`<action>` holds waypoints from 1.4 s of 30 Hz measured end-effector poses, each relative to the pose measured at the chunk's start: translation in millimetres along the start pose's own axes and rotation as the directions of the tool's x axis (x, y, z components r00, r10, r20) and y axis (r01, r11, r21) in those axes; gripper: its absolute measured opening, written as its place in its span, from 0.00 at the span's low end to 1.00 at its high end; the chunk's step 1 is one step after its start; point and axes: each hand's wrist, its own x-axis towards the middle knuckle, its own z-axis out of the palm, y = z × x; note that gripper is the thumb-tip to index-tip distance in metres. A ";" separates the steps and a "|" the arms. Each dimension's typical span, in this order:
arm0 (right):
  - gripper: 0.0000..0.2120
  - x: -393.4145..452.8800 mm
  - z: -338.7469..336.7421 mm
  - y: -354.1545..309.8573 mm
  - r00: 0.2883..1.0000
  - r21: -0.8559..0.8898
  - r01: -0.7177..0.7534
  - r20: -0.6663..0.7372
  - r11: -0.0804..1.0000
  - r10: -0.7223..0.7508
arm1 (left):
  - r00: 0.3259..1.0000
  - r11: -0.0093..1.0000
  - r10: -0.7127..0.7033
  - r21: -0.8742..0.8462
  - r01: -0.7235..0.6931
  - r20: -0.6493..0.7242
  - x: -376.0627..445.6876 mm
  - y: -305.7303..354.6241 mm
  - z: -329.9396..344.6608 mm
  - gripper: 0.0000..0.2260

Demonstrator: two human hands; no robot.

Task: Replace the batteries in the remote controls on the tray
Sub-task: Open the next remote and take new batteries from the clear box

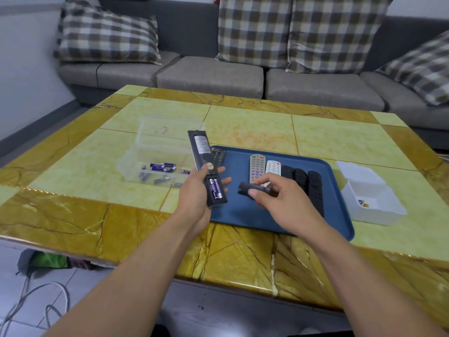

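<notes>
Apparently midway, the left hand point(194, 190) gripped a long black remote point(202, 164) with fresh purple batteries point(215, 188) seated, the right hand point(279, 203) pinched its dark battery cover point(252, 190) not yet refitted, and other remotes point(257, 166) waited on the blue tray point(243, 215).

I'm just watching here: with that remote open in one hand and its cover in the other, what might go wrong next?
1. The left hand holds the black remote tilted with two batteries uncovered; they might slip out.
2. The right hand pinches the battery cover only at its fingertips; it might drop onto the blue tray.
3. The cover could go on misaligned and jam.
</notes>
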 end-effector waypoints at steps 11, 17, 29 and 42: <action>0.03 -2.7 -3.9 -7.8 0.988 0.126 0.066 0.133 0.990 -0.083 | 0.963 0.984 -0.169 0.088 0.154 0.208 -19.6 -3.5 17.1 0.16; 0.06 -6.6 -2.4 -10.9 0.972 0.058 0.176 0.144 0.983 -0.183 | 0.969 0.985 -0.154 0.108 0.135 0.191 -17.6 -5.7 17.0 0.14; 0.15 -4.5 4.1 -4.1 0.975 0.139 0.208 0.042 0.968 -0.216 | 0.958 0.976 -0.217 0.063 0.209 0.189 -10.3 -13.3 19.9 0.19; 0.14 -3.6 3.3 -2.5 0.982 0.154 0.176 0.042 0.972 -0.185 | 0.914 0.950 -0.293 -0.023 0.312 0.280 -5.4 -16.9 18.2 0.18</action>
